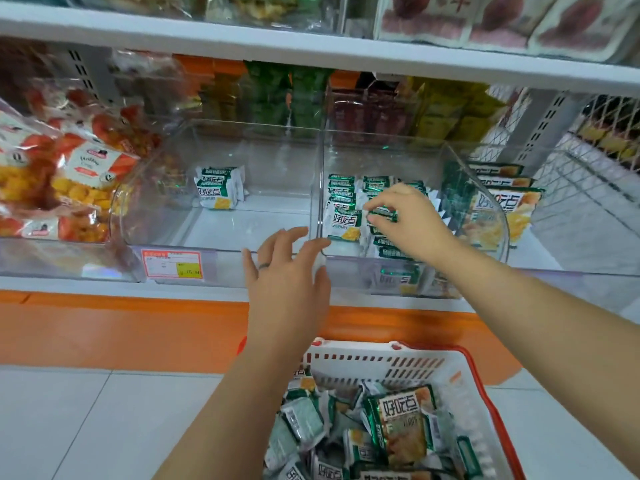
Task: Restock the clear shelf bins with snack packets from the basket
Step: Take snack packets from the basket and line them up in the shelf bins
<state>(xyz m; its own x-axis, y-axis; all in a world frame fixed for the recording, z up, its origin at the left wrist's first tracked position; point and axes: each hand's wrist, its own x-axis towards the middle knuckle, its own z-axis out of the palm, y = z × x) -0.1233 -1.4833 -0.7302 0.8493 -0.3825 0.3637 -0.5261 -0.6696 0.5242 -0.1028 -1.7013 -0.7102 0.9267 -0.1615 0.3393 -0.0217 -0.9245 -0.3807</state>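
Left of the divider (320,188), a price label (172,265) was too blurred to be read. The left hand (287,271) was held open at the divider's front edge. Right of the divider, a green packet (381,214) was pinched by the right hand (405,223) among rows marked 好吃点. It would best be stood upright, label forward. Below the divider, more packets were kept in the basket (381,358).

Both forearms (242,393) bare up to the frame edge. Left hand (287,282): one thin dark ring (264,266) at the base of a finger (detail too small to read). Right hand (408,223): bare, same as its forearm.
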